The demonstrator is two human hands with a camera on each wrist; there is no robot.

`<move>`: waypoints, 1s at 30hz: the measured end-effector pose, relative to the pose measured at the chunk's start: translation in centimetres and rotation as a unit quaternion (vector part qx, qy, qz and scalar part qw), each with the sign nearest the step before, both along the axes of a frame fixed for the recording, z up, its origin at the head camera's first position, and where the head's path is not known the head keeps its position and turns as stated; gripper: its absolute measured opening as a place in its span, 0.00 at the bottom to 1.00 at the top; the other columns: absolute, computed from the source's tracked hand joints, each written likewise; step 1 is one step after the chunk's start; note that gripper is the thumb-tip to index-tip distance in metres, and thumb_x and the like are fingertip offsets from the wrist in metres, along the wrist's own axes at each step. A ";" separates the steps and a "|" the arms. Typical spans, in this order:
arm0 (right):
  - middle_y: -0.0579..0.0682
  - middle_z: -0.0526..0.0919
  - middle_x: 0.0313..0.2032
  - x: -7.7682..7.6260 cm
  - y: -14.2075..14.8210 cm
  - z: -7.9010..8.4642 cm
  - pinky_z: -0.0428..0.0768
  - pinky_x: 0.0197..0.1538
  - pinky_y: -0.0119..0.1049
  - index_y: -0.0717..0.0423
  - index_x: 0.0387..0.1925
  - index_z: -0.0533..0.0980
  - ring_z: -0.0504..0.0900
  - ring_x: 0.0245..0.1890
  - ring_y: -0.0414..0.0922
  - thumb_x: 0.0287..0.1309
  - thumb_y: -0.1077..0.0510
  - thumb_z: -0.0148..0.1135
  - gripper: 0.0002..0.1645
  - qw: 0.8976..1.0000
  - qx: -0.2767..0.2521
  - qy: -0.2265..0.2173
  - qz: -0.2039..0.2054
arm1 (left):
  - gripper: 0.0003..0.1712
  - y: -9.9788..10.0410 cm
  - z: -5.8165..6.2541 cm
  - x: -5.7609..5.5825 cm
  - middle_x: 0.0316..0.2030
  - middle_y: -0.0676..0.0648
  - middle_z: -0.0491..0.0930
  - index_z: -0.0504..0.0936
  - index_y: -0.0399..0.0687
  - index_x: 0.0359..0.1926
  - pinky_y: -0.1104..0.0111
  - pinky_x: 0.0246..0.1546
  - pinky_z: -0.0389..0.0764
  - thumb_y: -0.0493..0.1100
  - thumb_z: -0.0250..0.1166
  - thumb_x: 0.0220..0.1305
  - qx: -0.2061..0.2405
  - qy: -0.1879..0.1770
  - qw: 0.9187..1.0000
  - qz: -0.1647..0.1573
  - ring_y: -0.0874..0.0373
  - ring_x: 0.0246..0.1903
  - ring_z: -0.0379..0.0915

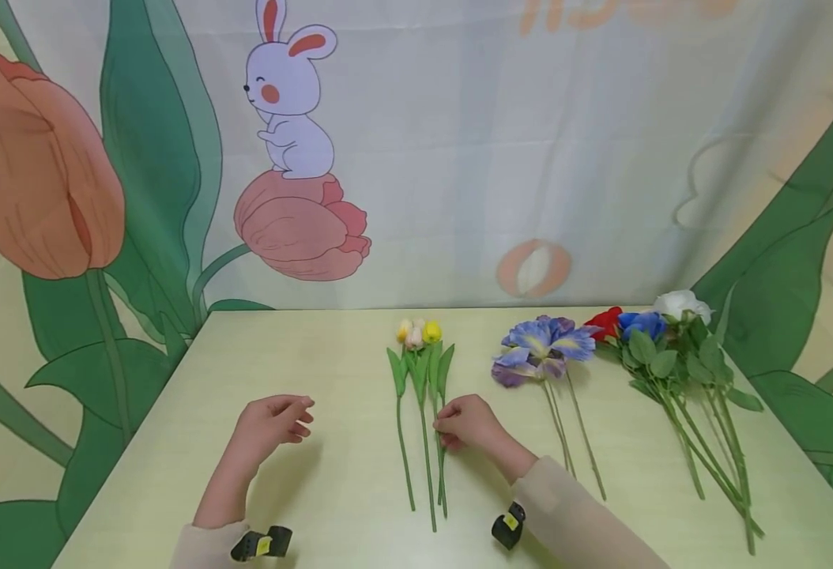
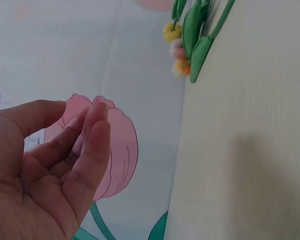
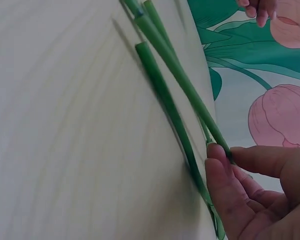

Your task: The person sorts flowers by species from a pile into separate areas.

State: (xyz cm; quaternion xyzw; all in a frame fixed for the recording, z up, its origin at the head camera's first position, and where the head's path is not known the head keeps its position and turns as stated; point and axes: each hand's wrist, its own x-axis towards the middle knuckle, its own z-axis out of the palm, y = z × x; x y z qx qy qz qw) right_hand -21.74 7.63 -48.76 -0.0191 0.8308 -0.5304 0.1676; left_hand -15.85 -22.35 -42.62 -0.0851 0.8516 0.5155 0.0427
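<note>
Several artificial tulips lie together mid-table, with a yellow tulip [image 1: 432, 332], a pink tulip [image 1: 414, 339] and a yellow-orange one [image 1: 404, 329] at the far end. My right hand [image 1: 469, 422] is at the rightmost stems. Seen from the right wrist, its thumb and fingers pinch a green tulip stem [image 3: 190, 92], while another stem [image 3: 165, 102] lies beside it on the table. To the left, my left hand [image 1: 272, 427] is held above the table, loosely curled with nothing in it; the left wrist view shows thumb and fingers [image 2: 92, 150] apart.
Right of the tulips lie purple-blue iris-like flowers [image 1: 544, 345] on thin stems. Farther right is a leafy bunch with a red flower [image 1: 604, 323], a blue flower [image 1: 642, 324] and a white flower [image 1: 682, 304]. A printed curtain [image 1: 445, 158] hangs behind the pale table [image 1: 246, 356].
</note>
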 end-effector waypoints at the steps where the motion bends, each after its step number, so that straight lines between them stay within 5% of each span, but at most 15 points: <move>1: 0.58 0.86 0.25 -0.1 -0.1 -0.1 0.85 0.26 0.34 0.69 0.36 0.82 0.80 0.18 0.39 0.58 0.67 0.65 0.06 1.000 0.002 0.001 0.005 | 0.22 -0.3 0.0 0.1 0.41 0.38 0.85 0.80 0.32 0.54 0.68 0.38 0.86 0.48 0.58 0.72 -0.001 -0.001 1.000 0.003 0.59 0.31 0.82; 10: 0.51 0.81 0.15 -0.6 -0.6 -0.7 0.79 0.20 0.31 0.63 0.24 0.83 0.74 0.12 0.37 0.54 0.66 0.65 0.06 0.992 0.091 0.067 0.052 | 0.23 -1.8 -0.2 0.5 0.41 0.36 0.85 0.79 0.29 0.55 0.68 0.37 0.86 0.47 0.56 0.73 -0.016 -0.009 1.000 0.016 0.60 0.31 0.82; 20: 0.48 0.74 0.10 -0.1 0.1 0.3 0.68 0.21 0.29 0.58 0.19 0.80 0.68 0.11 0.39 0.59 0.57 0.67 0.15 0.982 0.141 0.110 0.059 | 0.22 -2.4 -0.6 0.4 0.40 0.36 0.85 0.79 0.28 0.54 0.64 0.37 0.86 0.45 0.56 0.72 -0.045 -0.016 0.999 -0.022 0.56 0.32 0.83; 26: 0.50 0.81 0.20 1.6 2.6 1.1 0.70 0.24 0.31 0.58 0.27 0.80 0.73 0.17 0.39 0.66 0.51 0.61 0.16 0.975 0.152 0.125 0.107 | 0.21 -3.2 -0.7 0.9 0.38 0.38 0.85 0.80 0.30 0.53 0.66 0.35 0.84 0.45 0.57 0.71 -0.097 -0.011 0.994 -0.050 0.55 0.32 0.82; 30: 0.50 0.85 0.30 3.3 6.4 2.3 0.75 0.29 0.31 0.58 0.37 0.82 0.79 0.26 0.40 0.66 0.51 0.60 0.13 0.969 0.143 0.133 0.150 | 0.18 -4.2 0.1 2.0 0.39 0.40 0.86 0.83 0.35 0.51 0.70 0.33 0.79 0.45 0.57 0.72 -0.147 0.030 0.988 -0.019 0.60 0.32 0.80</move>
